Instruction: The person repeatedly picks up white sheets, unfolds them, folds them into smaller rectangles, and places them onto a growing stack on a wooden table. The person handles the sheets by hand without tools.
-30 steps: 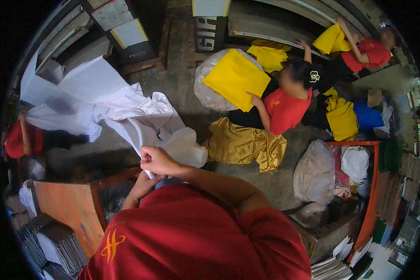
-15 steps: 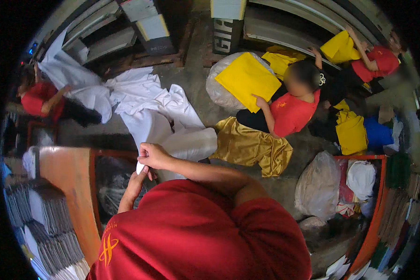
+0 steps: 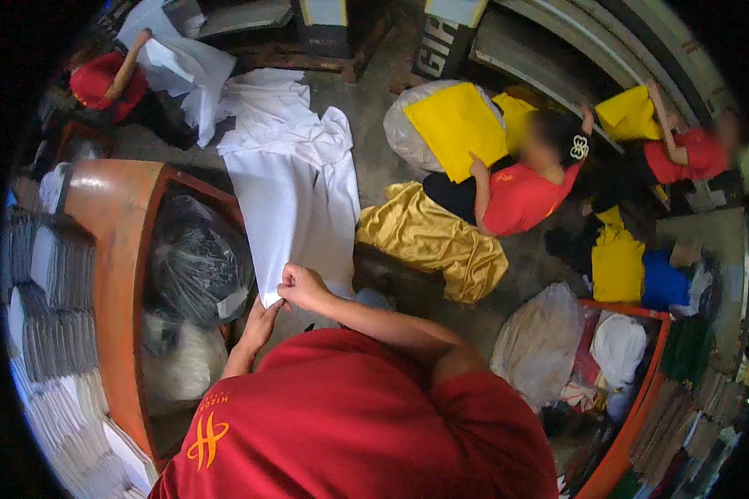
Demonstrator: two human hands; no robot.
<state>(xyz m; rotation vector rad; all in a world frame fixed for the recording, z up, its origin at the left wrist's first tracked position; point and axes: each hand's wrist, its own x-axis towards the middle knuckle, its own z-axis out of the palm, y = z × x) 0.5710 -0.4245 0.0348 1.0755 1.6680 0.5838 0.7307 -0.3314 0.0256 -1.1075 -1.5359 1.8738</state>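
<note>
Both bare hands of the person in the red shirt pinch a corner of a white cloth (image 3: 300,200) between fingertips, the left hand (image 3: 256,330) just below the right hand (image 3: 305,289). The cloth runs from them down to the floor, its near part now smoother and straighter than half a second ago, its far end crumpled. At upper left, a co-worker's raised hand (image 3: 143,37) holds white fabric (image 3: 179,62), now higher in view.

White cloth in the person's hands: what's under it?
Grey floor shows beside the white cloth; what lies beneath its spread is covered. The left hand and right hand hold its near corner.
</note>
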